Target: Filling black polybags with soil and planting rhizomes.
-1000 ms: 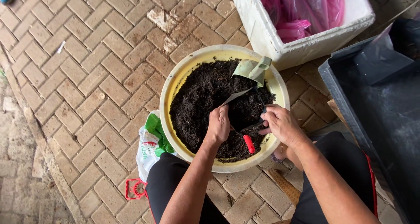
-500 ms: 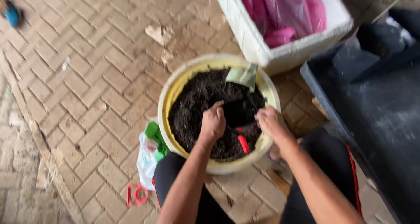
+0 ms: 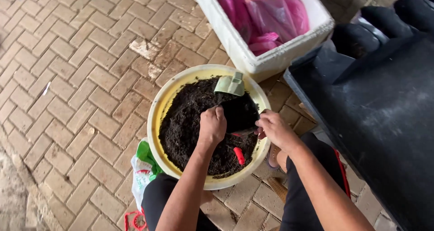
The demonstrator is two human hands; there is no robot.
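Inside the yellow basin (image 3: pixel 159 109) on the brick floor (image 3: pixel 81 68), dark soil (image 3: pixel 185 118) is filling most of the bowl. The left hand (image 3: pixel 212 125) is pressing down as a closed fist in the soil, while the right hand (image 3: pixel 273 128) is gripping the rim side of a black pot (image 3: pixel 237 111) lying just between both hands. A green scoop (image 3: pixel 229 84) is resting beyond them; a red tool (image 3: pixel 239 155) is lying nearer. Behind, a white foam box (image 3: pixel 235 41) is holding pink bags (image 3: pixel 266 14).
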